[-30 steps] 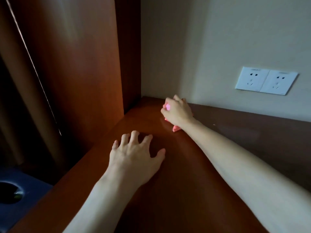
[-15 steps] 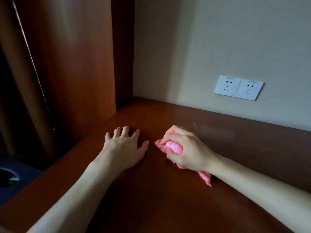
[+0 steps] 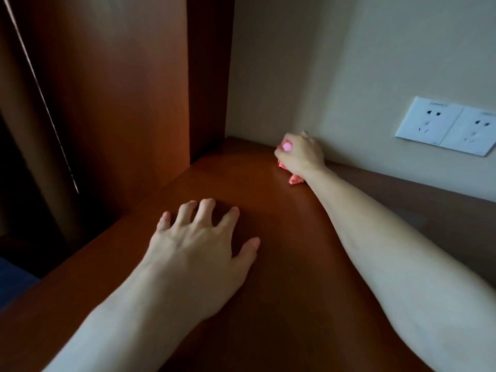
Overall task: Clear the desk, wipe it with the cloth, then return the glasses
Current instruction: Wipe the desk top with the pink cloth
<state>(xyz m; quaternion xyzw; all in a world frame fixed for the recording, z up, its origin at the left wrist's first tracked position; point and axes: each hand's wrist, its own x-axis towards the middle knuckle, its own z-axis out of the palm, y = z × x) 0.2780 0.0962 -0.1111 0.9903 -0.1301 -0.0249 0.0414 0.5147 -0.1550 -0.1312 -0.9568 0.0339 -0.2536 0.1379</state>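
My right hand (image 3: 302, 154) grips a bunched pink cloth (image 3: 295, 179) and presses it on the brown wooden desk (image 3: 281, 264) at the far edge, right against the wall. Most of the cloth is hidden under the hand; bits show at the thumb and below the wrist. My left hand (image 3: 198, 242) rests on the desk nearer to me, fingers spread and holding nothing. No glasses are in view.
A tall wooden side panel (image 3: 120, 98) stands at the desk's left end. A double white wall socket (image 3: 445, 126) sits on the beige wall at the right. A dark curtain (image 3: 26, 130) hangs at far left, beyond the desk's left edge.
My right hand has slid the cloth away from me, from the middle of the desk to the wall. My left hand stays planted on the desk.
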